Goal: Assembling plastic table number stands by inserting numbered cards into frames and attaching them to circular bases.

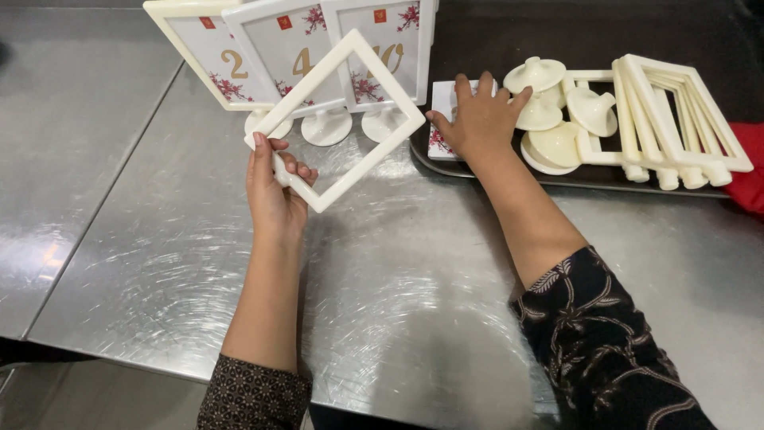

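My left hand [273, 187] grips an empty cream square frame [374, 76] by its lower left side and holds it tilted like a diamond above the steel table. My right hand [480, 119] lies palm down on a small stack of white cards with red flower prints [441, 102] at the left end of a dark tray [469, 169]. Its fingers are spread and reach toward a round cream base [535, 73].
Three assembled cream sign stands with number cards [239, 56] stand at the back of the table [414, 271]. On the tray lie several round cream bases [557, 143] and a row of empty cream frames [676, 111]. A red cloth [746, 179] sits at the right edge.
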